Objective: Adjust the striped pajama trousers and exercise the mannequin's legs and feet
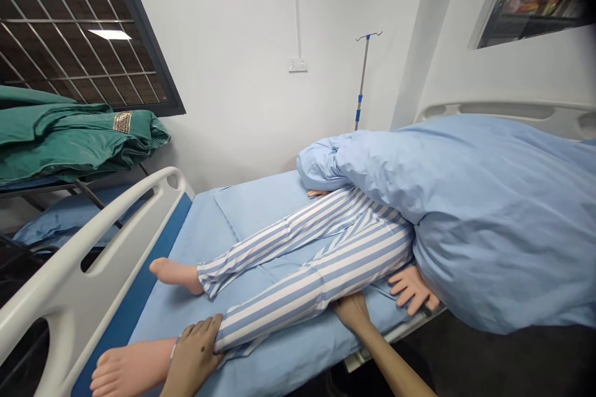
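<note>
A patient manikin in blue-and-white striped trousers (367, 260) lies on its back, its upper body hidden under a blue quilt (503, 198). My left hand (198, 347) wraps round the ankle of its nearer leg, over the trouser cuff just above the bare foot (130, 369). Behind the knee of that same leg, my right hand (351, 311) reaches in from below, with its fingers mostly hidden by the leg. The farther leg lies straight, its foot (177, 274) bare. One manikin hand (413, 288) rests palm up near the bed's edge.
The bed has a blue sheet (261, 211), a pale footboard (116, 254) at the left and a headboard (512, 113) at the far right. An IV pole (362, 80) stands behind. Folded green bedding (69, 136) lies on another bed beneath a barred window (84, 31).
</note>
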{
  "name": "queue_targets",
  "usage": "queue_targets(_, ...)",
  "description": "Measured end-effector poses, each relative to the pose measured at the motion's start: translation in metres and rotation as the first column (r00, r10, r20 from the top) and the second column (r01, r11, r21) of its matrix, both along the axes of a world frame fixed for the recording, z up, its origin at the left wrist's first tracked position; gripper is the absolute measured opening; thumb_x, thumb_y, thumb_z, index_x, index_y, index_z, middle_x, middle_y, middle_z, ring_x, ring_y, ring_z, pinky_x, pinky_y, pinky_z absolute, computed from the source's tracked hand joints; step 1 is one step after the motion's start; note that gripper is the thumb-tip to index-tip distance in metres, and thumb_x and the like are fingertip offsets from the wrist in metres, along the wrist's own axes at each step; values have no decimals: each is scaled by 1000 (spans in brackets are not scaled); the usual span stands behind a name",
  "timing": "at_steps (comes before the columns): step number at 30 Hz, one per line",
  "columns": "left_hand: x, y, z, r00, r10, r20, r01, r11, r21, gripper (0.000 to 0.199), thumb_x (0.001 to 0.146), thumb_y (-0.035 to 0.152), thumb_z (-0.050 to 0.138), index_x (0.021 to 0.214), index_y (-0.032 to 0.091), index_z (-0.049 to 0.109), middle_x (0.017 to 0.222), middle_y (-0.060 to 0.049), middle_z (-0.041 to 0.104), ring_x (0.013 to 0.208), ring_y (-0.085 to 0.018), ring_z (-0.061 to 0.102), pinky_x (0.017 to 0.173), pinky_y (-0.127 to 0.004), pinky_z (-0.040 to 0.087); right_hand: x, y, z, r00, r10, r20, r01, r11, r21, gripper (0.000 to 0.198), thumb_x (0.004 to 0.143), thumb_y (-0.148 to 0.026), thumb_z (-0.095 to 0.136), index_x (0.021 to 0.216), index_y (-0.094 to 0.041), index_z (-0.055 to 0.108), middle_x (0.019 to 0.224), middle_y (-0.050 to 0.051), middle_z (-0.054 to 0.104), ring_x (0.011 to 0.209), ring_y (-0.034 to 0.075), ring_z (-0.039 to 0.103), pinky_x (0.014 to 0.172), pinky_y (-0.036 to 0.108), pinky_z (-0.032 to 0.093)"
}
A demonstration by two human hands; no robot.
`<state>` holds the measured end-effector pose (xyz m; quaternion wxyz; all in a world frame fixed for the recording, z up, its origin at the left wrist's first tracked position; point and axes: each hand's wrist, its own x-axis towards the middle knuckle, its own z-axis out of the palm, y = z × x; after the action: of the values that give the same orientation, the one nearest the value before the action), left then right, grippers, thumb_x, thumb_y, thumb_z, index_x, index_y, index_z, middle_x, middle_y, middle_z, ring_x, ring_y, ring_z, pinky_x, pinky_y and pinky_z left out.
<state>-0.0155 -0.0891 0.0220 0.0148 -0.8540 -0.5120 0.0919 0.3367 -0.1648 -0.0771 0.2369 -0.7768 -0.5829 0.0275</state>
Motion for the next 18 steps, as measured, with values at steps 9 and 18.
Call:
queue_targets(9, 0, 1, 2, 1000, 6, -2, -6, 1000, -22, 55, 63, 17, 41, 118, 14, 47, 114, -8, 56, 103, -21, 48, 88, -32, 30, -3, -2, 7, 1000, -5, 28, 7, 999, -50, 31, 75, -24, 43, 92, -14, 67, 96, 12, 65, 95, 30, 55, 87, 37, 34)
queue_targets(18, -1, 3, 0, 1000, 25, 8, -25, 999, -28, 56, 60, 16, 41, 116, 15, 46, 113, -8, 56, 104, -22, 48, 87, -33, 31, 3, 1, 7, 993, 47, -106, -49, 999, -18, 31, 73, -22, 45, 96, -16, 66, 105, 10, 62, 104, 28, 51, 95, 35, 31)
